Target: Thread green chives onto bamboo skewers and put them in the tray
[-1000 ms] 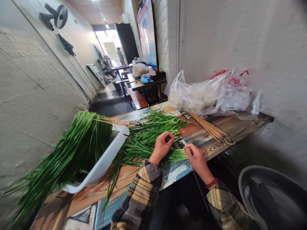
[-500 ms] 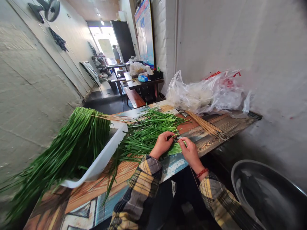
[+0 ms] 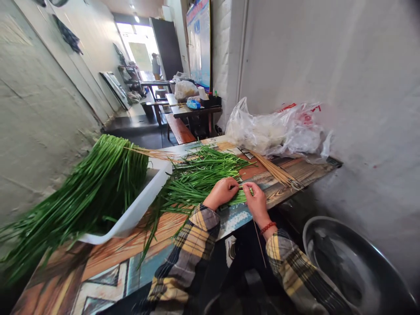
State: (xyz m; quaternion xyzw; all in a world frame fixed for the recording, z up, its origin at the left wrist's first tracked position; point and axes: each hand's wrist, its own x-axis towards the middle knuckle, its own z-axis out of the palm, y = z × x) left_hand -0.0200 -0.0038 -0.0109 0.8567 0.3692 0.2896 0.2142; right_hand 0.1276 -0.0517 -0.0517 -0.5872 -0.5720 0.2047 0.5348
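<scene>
My left hand [image 3: 223, 192] is closed in a pinch on the stem ends of garlic chives, over the near side of the loose garlic chives [image 3: 206, 175] on the table. Fingertips almost touching it, my right hand [image 3: 256, 202] is pinched closed around a thin bamboo skewer [image 3: 260, 245], which slants down past the table edge. The skewer's upper tip is hidden by the fingers. To the left, a thick row of skewered garlic chives [image 3: 98, 183] drapes over a white plastic tray [image 3: 141, 212], skewer ends [image 3: 154, 152] sticking out to the right.
A bundle of bamboo skewers [image 3: 275, 170] lies at the table's right. Behind it, clear plastic bags [image 3: 278, 131] rest against the wall. A large metal basin [image 3: 354, 262] stands low on the right. Further back are a bench [image 3: 179, 127], more tables and a person [image 3: 155, 65].
The view has shifted slightly. My hands remain close together, fingertips nearer each other, and the skewer below my right hand shows more clearly.
</scene>
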